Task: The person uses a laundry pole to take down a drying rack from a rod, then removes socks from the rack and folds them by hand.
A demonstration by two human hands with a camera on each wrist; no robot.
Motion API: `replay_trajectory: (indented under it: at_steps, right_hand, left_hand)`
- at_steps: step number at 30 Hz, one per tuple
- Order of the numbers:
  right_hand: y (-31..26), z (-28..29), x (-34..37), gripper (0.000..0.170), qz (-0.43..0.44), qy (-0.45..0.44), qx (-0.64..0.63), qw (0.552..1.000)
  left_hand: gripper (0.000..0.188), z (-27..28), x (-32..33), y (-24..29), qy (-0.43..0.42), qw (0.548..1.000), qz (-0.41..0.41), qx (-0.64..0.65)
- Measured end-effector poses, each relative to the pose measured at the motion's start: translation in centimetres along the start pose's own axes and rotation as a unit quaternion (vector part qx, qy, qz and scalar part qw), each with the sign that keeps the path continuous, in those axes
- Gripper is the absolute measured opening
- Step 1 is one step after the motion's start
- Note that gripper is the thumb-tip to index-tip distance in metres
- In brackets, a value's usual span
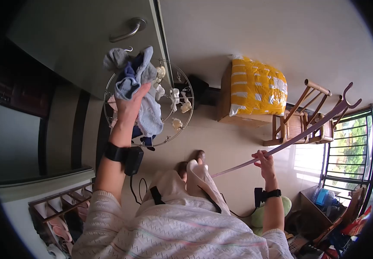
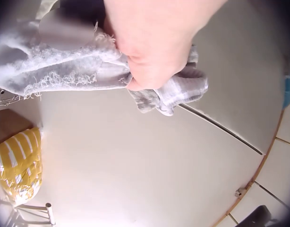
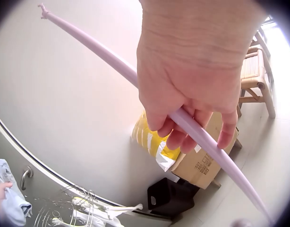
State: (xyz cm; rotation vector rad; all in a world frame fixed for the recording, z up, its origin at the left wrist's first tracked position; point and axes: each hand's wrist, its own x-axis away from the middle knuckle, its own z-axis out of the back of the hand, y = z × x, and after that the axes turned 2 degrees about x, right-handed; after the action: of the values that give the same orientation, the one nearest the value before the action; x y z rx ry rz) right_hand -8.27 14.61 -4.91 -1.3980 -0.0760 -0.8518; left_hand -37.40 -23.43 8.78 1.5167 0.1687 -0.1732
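Note:
Raised at the left in the head view, my left hand (image 1: 129, 108) grips a bunch of grey and blue socks (image 1: 128, 86). Loose threads show on a grey sock (image 2: 64, 71) in the left wrist view. Around that hand spreads a round wire drying hanger (image 1: 192, 97) with clips and small pale pieces hanging inside its ring; a hook (image 1: 129, 49) shows just above the socks. On the right, my right hand (image 1: 265, 164) holds a long pale purple clothes pole (image 1: 298, 137) with a forked tip. Its fingers curl around the shaft (image 3: 192, 126) in the right wrist view.
A grey door with a metal handle (image 1: 130, 30) stands behind the hanger. A yellow-taped parcel (image 1: 255, 86) rests on a cardboard box (image 3: 201, 163) by the wall. Bamboo chairs (image 1: 296, 123) stand beside it, near a barred window (image 1: 350, 146). A shoe rack (image 1: 57, 207) is at lower left.

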Motion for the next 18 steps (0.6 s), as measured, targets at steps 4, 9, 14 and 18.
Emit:
replay_trajectory:
  at_steps: [4, 9, 14, 18]
  right_hand:
    - [-0.9, -1.7, -4.1, 0.019, -0.033, -0.016, -0.016, 0.999]
    - [-2.0, -2.3, -10.4, 0.023, -0.09, -0.028, -0.002, 0.996]
    - [-2.0, -2.5, -16.4, 0.021, -0.108, -0.04, -0.006, 0.993]
    - [-0.8, -3.4, -20.8, 0.025, -0.133, -0.044, -0.008, 0.99]
  left_hand:
    - [0.028, -0.3, -5.5, -2.3, 0.048, 0.996, -0.031, -0.07]
    - [0.03, -1.0, -10.4, -2.0, 0.08, 0.989, -0.072, -0.105]
    - [0.038, -1.3, -12.4, -6.6, 0.02, 0.982, 0.013, -0.188]
    - [0.034, -0.6, -13.6, -7.7, 0.02, 0.948, -0.001, -0.317]
